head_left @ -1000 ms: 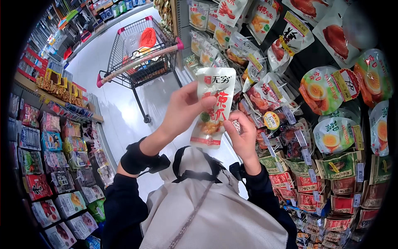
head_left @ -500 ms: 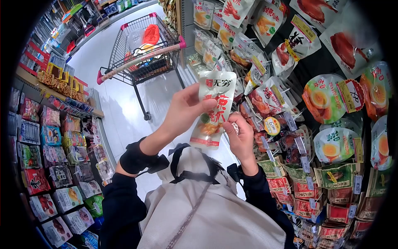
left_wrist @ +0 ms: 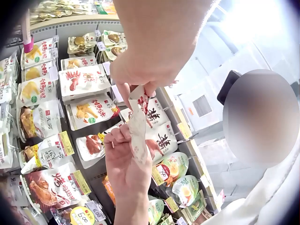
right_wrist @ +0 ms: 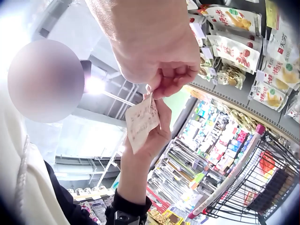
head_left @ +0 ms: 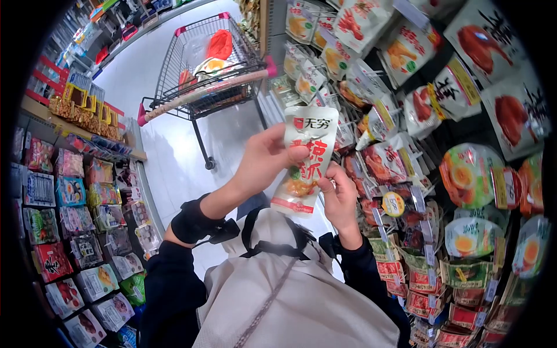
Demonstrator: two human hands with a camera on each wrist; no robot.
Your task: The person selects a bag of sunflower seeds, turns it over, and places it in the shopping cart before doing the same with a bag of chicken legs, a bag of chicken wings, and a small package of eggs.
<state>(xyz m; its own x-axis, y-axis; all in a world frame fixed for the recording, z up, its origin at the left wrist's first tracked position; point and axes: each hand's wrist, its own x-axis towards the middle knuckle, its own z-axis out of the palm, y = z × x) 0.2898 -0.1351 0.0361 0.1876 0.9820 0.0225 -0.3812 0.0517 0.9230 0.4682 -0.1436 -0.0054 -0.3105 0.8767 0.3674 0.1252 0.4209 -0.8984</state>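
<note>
A white snack packet with red Chinese lettering and a picture of chicken feet is held upright in front of the chest, its printed face towards the head camera. My left hand grips its left side, thumb lying across the front. At the lower right edge, my right hand pinches the packet between thumb and curled fingers. The left wrist view shows the packet nearly edge-on between both hands. In the right wrist view, the pale back of the packet shows below the right hand.
To the right stands a rack of hanging snack packets with price tags. A shopping cart holding a red item stands ahead in the aisle. Shelves of packaged goods line the left side, along the white floor.
Both hands still hold the packet, which has shifted slightly right and down in the head view. The cart and right-hand rack have also shifted right in the view.
</note>
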